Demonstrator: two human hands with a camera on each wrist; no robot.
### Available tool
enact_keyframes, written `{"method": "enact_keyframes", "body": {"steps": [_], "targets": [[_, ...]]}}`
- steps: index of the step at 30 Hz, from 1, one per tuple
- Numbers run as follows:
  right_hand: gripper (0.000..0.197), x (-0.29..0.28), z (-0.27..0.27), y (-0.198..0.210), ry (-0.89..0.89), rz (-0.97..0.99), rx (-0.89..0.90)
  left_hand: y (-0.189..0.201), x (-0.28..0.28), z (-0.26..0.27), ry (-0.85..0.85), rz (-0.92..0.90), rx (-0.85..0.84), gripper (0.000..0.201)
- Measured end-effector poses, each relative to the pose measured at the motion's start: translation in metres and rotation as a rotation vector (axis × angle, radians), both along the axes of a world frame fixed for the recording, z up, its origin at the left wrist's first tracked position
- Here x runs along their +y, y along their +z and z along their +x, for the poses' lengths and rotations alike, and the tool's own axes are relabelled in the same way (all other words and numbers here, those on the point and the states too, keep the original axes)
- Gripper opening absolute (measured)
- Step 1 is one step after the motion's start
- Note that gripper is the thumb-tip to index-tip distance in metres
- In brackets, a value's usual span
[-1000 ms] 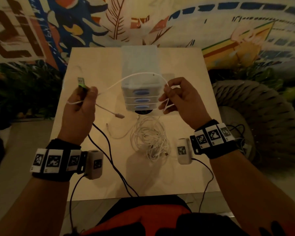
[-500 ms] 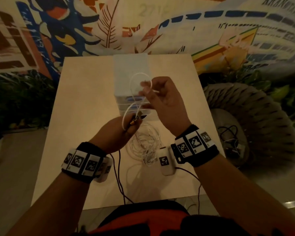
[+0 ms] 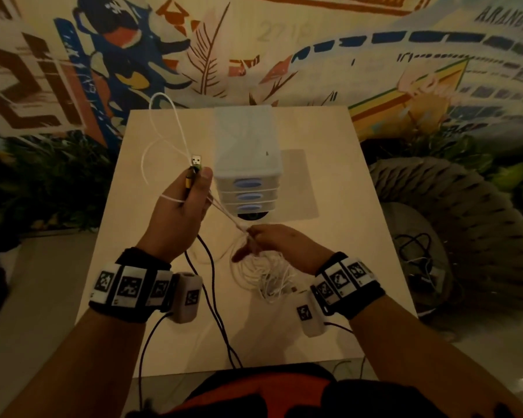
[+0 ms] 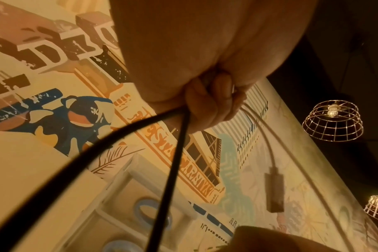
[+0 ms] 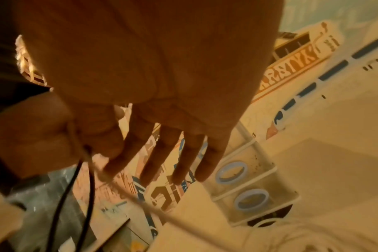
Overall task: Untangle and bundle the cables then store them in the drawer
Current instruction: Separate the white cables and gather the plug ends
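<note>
My left hand (image 3: 194, 182) is raised left of the white drawer unit (image 3: 245, 164). It grips a white cable (image 3: 163, 116), which loops up above it, and a black cable (image 3: 212, 297) that hangs to the table's front edge. A USB plug (image 3: 196, 160) sticks up from the fist. In the left wrist view the fingers (image 4: 211, 102) curl round the black cable (image 4: 175, 162). My right hand (image 3: 254, 239) is lower and pinches white strands stretched from the left hand, above a white cable tangle (image 3: 263, 276) on the table (image 3: 344, 236). All three drawers look closed.
A woven pouf (image 3: 465, 224) stands right of the table with dark cables (image 3: 417, 245) lying on it. A painted mural wall rises behind. Black leads run from my wrist cameras off the front edge. Wire-cage lamps (image 4: 332, 121) hang overhead.
The hands were together in front of the drawers; my left hand has moved left and up with the cable ends, and my right hand has dropped to the strands above the tangle.
</note>
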State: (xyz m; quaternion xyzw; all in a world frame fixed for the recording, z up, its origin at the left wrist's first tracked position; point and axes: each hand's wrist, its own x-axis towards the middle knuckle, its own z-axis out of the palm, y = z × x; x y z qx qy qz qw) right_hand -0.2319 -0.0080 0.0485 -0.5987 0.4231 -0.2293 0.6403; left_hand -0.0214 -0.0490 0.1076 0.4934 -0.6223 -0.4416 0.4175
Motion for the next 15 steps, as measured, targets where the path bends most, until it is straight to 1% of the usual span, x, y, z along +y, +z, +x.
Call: {"method": "enact_keyframes", "body": {"steps": [1,2,3,5,6,8,10,11,13,14,15], "targets": [[0.035,-0.001,-0.002,0.004,-0.025,0.079,-0.116,-0.001,-0.001,0.002,0.02,-0.004,-0.012,0.037],[0.036,-0.002,-0.003,0.009,-0.065,0.125,-0.175,-0.002,-0.003,0.004,0.035,-0.004,-0.026,0.037],[0.039,-0.003,-0.006,0.012,-0.118,0.149,-0.195,-0.003,-0.003,0.006,0.045,0.003,-0.039,0.038],[0.042,-0.004,-0.015,0.015,-0.266,0.096,-0.193,-0.003,-0.004,0.008,0.044,0.025,-0.104,0.042],[0.041,-0.005,-0.023,0.015,-0.36,0.046,-0.222,-0.003,-0.003,0.009,0.029,0.033,-0.152,0.045],[0.039,-0.007,-0.044,0.019,-0.542,-0.035,-0.365,0.0,0.002,0.008,-0.035,0.016,-0.249,0.046],[0.041,-0.006,-0.072,0.025,-0.722,-0.07,-0.533,0.002,0.007,0.009,-0.103,-0.016,-0.32,0.041],[0.042,-0.004,-0.09,0.028,-0.813,-0.08,-0.583,0.002,0.008,0.012,-0.12,-0.025,-0.344,0.042],[0.044,0.008,-0.126,0.031,-0.986,-0.123,-0.574,-0.001,0.007,0.018,-0.116,-0.053,-0.377,0.045],[0.045,0.019,-0.143,0.03,-1.06,-0.149,-0.531,-0.002,0.006,0.021,-0.098,-0.068,-0.379,0.046],[0.048,0.032,-0.158,0.028,-1.127,-0.164,-0.448,-0.002,0.005,0.023,-0.075,-0.081,-0.37,0.046]]}}
